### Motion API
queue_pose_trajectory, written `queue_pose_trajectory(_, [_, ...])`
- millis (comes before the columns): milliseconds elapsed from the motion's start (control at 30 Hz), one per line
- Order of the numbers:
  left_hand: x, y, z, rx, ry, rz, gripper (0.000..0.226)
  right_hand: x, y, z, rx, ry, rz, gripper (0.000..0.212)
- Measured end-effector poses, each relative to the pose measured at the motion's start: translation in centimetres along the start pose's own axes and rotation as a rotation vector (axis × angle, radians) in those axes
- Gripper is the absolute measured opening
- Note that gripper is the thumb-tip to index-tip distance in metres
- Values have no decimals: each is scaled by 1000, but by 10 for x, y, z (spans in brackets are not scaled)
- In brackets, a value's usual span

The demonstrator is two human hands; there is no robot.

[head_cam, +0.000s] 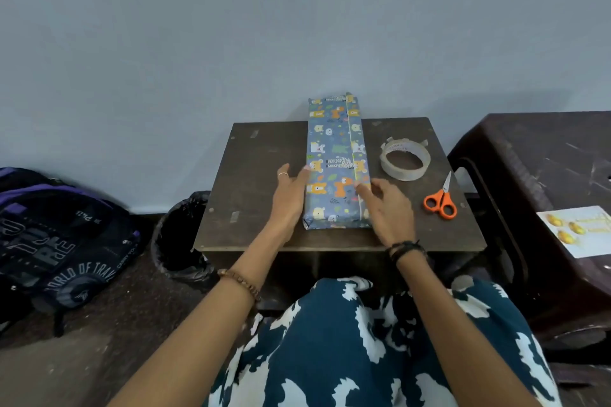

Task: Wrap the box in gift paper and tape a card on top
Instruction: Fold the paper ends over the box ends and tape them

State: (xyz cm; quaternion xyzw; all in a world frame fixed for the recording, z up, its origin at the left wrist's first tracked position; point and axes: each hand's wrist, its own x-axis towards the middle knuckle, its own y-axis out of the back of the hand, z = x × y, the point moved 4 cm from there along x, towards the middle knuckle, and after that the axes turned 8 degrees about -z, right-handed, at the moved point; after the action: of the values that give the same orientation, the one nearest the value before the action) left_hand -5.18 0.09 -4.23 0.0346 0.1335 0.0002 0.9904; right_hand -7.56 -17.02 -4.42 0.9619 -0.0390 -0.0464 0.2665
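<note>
The wrapped box [335, 162] is lying lengthwise on the tabletop [258, 175], its far end overhanging. The left hand [291, 195], fingers straight, is bracing its side; the right hand [386, 208] is resting loosely spread fingertips beside the seam, probably steadying it. The card [578, 230] is waiting on the stool [535, 155].

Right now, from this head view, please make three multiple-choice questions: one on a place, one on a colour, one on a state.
1. Where does the tape roll lie?
A. right of the wrapped box on the table
B. in the bin
C. on the backpack

2. What colour are the scissors' handles?
A. green
B. orange
C. black

3. How is the card?
A. taped on the box
B. held in the left hand
C. lying apart on the dark stool

Answers: 1 A, the roll sits between box and scissors. 2 B, both loops are orange. 3 C, the left hand and right hand touch only the box, and its top bears no card.
</note>
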Motion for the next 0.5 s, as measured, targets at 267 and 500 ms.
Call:
queue_pose_trajectory(267, [29,-4,7,-83,252,-115,45,-3,4,4,547,-4,-117,31])
queue_pose_trajectory(500, [21,23,48,-59,132,-383,17,3,29,-27,664,14,-149,49])
